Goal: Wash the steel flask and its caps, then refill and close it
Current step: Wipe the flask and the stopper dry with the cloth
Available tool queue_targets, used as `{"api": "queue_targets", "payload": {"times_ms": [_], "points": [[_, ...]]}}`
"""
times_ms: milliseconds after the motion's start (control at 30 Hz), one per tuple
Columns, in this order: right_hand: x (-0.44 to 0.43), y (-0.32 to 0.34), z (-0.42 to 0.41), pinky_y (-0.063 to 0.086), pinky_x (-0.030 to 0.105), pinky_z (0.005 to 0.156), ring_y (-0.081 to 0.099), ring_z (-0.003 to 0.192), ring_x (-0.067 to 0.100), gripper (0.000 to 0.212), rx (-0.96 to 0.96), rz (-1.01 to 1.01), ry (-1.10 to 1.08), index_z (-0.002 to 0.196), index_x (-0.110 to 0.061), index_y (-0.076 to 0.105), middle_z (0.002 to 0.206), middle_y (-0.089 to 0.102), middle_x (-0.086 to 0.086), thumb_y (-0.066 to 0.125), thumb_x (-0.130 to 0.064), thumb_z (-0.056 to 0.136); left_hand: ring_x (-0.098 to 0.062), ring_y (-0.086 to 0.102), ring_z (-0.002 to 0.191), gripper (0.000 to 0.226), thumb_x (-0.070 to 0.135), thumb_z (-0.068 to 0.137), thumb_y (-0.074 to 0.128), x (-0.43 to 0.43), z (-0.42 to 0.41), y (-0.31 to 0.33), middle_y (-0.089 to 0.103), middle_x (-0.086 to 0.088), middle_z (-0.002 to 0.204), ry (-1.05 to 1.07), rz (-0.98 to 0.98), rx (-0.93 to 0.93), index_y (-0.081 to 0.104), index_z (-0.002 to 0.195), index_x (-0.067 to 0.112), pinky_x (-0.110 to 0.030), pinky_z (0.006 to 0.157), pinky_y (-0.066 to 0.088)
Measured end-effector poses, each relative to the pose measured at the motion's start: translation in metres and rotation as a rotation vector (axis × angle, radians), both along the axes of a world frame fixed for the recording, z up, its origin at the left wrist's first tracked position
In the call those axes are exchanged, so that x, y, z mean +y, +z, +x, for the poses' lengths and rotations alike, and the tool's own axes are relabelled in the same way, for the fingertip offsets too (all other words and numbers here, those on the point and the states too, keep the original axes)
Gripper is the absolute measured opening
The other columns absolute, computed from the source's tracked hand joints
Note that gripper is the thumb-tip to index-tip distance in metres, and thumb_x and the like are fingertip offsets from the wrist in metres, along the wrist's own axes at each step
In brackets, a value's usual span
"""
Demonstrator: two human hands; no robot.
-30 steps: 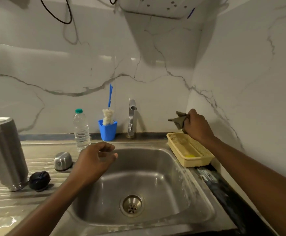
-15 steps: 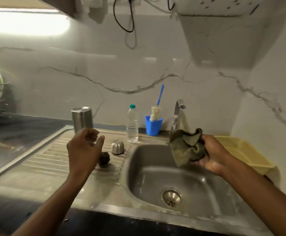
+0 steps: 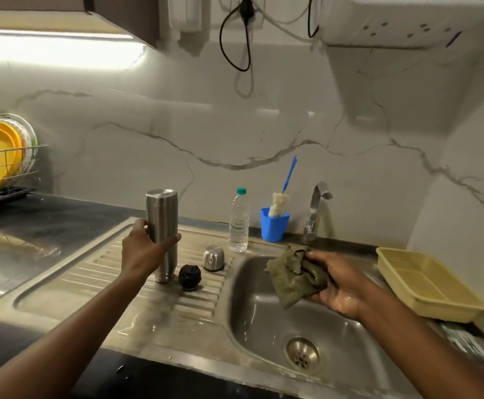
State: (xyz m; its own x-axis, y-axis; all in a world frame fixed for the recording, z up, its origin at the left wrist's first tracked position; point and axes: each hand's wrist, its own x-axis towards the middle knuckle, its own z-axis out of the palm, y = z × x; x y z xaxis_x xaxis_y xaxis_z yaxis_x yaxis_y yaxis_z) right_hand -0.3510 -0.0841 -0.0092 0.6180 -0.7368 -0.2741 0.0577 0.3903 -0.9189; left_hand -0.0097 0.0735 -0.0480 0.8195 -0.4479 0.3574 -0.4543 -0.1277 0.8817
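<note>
The left hand [image 3: 144, 250] grips the upright steel flask [image 3: 162, 234] on the drainboard [image 3: 97, 272] — the right hand [image 3: 341, 286] clutches a green cloth [image 3: 292, 279] over the sink [image 3: 252, 318].

Dish rack [image 3: 5, 150] partly beyond left edge.

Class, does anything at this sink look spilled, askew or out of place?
The steel flask, gripped by the left hand, apparently stands mouth-down on the drainboard, black cap and steel cap beside it; water pools nearby.
</note>
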Motion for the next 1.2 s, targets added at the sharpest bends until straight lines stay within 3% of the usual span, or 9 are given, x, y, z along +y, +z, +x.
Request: {"api": "queue_targets", "payload": {"times_ms": [200,333,467,567,633,767,933,1033,1200], "points": [[-0.020,-0.011,-0.018,0.053,0.054,0.098,0.065,0.123,0.039,0.037,-0.030,0.042,-0.082,0.135,-0.003,0.064,0.125,0.072,0.024,0.048,-0.022,0.107,-0.023,0.066,0.096,0.064,0.036,0.082,0.089,0.013,-0.005,0.021,0.069,-0.008,0.114,0.040,-0.062,-0.162,0.057,0.132,0.012,-0.045,0.087,0.059],[-0.033,-0.011,-0.026,0.059,0.058,0.092,0.069,0.118,0.040,0.038,-0.098,0.090,-0.166,0.137,-0.002,0.062,0.125,0.072,0.024,0.050,-0.021,0.107,-0.019,0.063,0.105,0.072,0.037,0.084,0.087,0.012,-0.023,0.061,0.067,-0.004,0.126,0.006,-0.182,-0.234,0.053,0.143,0.014,-0.040,0.092,0.055],[-0.043,-0.009,-0.028,0.060,0.061,0.081,0.073,0.108,0.037,0.035,-0.180,0.098,-0.231,0.133,-0.003,0.065,0.124,0.073,0.022,0.052,-0.022,0.107,-0.017,0.064,0.107,0.074,0.043,0.082,0.088,-0.008,-0.055,0.084,0.065,0.006,0.122,-0.081,-0.247,-0.251,0.055,0.143,0.018,-0.036,0.090,0.053],[-0.045,-0.006,-0.025,0.066,0.051,0.070,0.078,0.095,0.029,0.030,-0.261,0.035,-0.275,0.125,-0.005,0.069,0.116,0.076,0.018,0.053,-0.022,0.106,-0.013,0.066,0.104,0.068,0.049,0.080,0.086,-0.032,-0.088,0.083,0.068,0.007,0.121,-0.170,-0.249,-0.241,0.058,0.135,0.022,-0.027,0.085,0.053],[-0.048,-0.009,-0.020,0.065,0.044,0.069,0.078,0.094,0.025,0.029,-0.266,-0.066,-0.302,0.127,-0.009,0.069,0.116,0.077,0.016,0.053,-0.023,0.107,-0.008,0.069,0.101,0.056,0.050,0.078,0.087,-0.052,-0.112,0.073,0.071,0.012,0.114,-0.253,-0.268,-0.172,0.061,0.123,0.031,-0.029,0.084,0.059],[-0.046,-0.024,-0.003,0.061,0.044,0.086,0.073,0.109,0.023,0.028,-0.114,-0.394,-0.402,0.131,-0.024,0.068,0.117,0.077,0.006,0.053,-0.022,0.107,-0.005,0.072,0.096,0.041,0.047,0.080,0.088,-0.089,-0.160,0.040,0.074,0.015,0.103,-0.401,-0.322,0.018,0.065,0.114,0.039,-0.037,0.084,0.065],[-0.017,-0.059,0.014,0.051,0.013,0.091,0.059,0.124,-0.007,0.038,0.029,-0.862,-0.235,0.140,-0.049,0.054,0.135,0.062,-0.027,0.052,-0.027,0.108,-0.012,0.077,0.094,0.042,0.035,0.084,0.089,-0.122,-0.197,0.003,0.078,0.006,0.104,-0.487,-0.346,0.220,0.068,0.120,0.030,-0.043,0.082,0.066],[-0.029,-0.079,0.012,0.041,0.023,0.111,0.040,0.144,-0.007,0.049,0.077,-1.005,-0.167,0.155,-0.049,0.038,0.155,0.042,-0.031,0.050,-0.039,0.109,-0.015,0.076,0.105,0.052,0.033,0.087,0.085,-0.129,-0.201,-0.013,0.077,0.000,0.117,-0.553,-0.374,0.396,0.063,0.134,0.025,-0.040,0.086,0.065],[-0.040,-0.094,0.014,0.053,0.043,0.107,0.057,0.130,0.003,0.039,0.138,-0.840,-0.168,0.144,-0.064,0.038,0.147,0.055,-0.018,0.041,-0.061,0.105,-0.020,0.076,0.109,0.052,0.024,0.085,0.084,-0.135,-0.200,-0.023,0.078,-0.003,0.119,-0.601,-0.390,0.593,0.063,0.132,0.021,-0.046,0.094,0.063]]}}
